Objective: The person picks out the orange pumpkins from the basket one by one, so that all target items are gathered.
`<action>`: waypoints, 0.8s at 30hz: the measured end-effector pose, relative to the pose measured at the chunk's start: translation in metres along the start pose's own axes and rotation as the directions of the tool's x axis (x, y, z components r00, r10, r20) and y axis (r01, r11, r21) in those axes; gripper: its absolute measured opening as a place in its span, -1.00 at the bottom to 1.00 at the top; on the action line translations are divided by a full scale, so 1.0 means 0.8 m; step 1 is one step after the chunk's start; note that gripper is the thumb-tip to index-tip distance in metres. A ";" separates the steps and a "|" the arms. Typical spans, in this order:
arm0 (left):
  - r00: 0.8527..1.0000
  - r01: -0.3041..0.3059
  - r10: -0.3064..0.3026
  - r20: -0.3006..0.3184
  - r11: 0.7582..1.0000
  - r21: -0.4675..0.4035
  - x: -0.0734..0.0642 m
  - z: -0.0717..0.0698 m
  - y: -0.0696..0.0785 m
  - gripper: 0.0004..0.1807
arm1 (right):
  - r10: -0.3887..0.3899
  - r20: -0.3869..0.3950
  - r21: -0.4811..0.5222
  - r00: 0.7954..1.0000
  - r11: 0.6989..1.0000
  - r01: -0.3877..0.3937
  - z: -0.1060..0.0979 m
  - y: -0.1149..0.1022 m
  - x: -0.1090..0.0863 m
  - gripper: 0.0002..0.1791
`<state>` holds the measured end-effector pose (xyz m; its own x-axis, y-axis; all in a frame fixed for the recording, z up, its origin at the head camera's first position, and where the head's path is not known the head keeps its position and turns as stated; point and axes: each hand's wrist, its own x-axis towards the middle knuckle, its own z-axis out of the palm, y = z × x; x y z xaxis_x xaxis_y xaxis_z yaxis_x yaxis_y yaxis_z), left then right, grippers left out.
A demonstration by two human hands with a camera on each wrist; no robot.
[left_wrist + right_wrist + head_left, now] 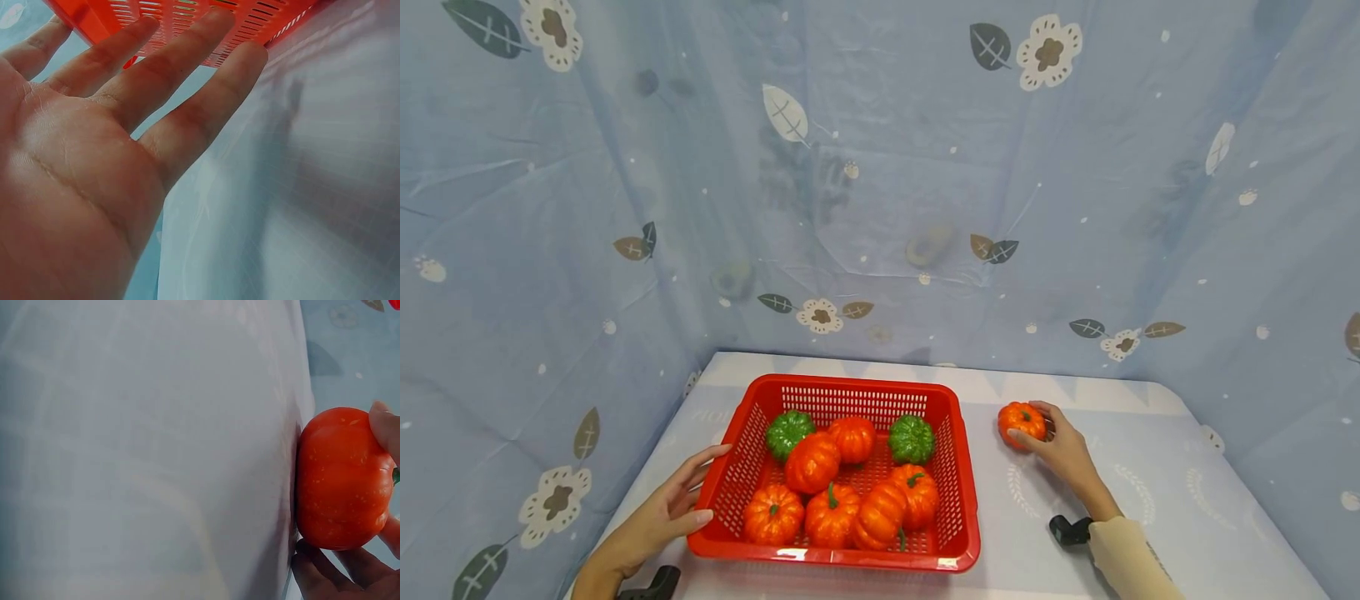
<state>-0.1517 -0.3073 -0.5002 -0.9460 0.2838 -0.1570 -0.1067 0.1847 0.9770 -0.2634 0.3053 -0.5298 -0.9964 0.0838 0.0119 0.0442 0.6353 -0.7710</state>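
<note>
My right hand (pixel 1067 450) grips a small orange pumpkin (pixel 1021 423) right at the table surface, to the right of a red plastic basket (pixel 835 557). In the right wrist view the thumb lies on one side of this ribbed pumpkin (pixel 342 481) and the fingers curl round the other. My left hand (pixel 658 518) is at the basket's left side, its fingers extended along the slotted wall (pixel 250 31) in the left wrist view. Inside the basket lie several orange pumpkins (pixel 831 515), a green pumpkin (pixel 790 434) at back left and another green pumpkin (pixel 912 439) at back right.
The table (pixel 1000 542) has a pale patterned cover. A blue curtain (pixel 880 208) with leaves and flowers hangs behind it and at both sides. Black wrist devices (pixel 1070 530) show below both hands.
</note>
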 end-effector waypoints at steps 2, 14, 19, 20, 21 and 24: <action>1.000 -0.002 0.002 0.006 1.000 -0.006 0.000 -0.001 -0.001 -0.10 | 0.003 0.012 0.001 1.000 1.000 -0.003 -0.001 0.000 0.001 -0.01; 1.000 -0.019 0.019 -0.010 1.000 -0.009 0.001 0.001 -0.003 -0.10 | -0.042 0.016 -0.037 0.999 0.998 0.043 -0.011 -0.013 0.000 -0.02; 1.000 -0.005 0.005 -0.018 1.000 -0.007 0.001 0.001 -0.003 -0.09 | -0.118 -0.041 -0.070 0.992 0.991 0.115 -0.024 -0.032 -0.003 -0.14; 1.000 -0.003 0.003 -0.019 1.000 -0.007 0.001 0.001 -0.003 -0.09 | -0.136 -0.051 -0.071 0.989 0.989 0.133 -0.026 -0.037 -0.004 -0.16; 1.000 -0.002 0.002 -0.019 1.000 -0.008 0.001 0.001 -0.003 -0.09 | -0.154 -0.059 -0.071 0.986 0.986 0.149 -0.028 -0.041 -0.004 -0.18; 1.000 -0.005 0.005 -0.017 1.000 -0.012 0.001 0.001 -0.003 -0.10 | -0.203 -0.073 -0.081 0.976 0.977 0.197 -0.031 -0.054 -0.005 -0.20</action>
<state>-0.1518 -0.3068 -0.5029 -0.9515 0.2688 -0.1500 -0.1058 0.1721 0.9794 -0.2593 0.2966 -0.4803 -0.9766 0.0092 0.2149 -0.1473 0.6991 -0.6997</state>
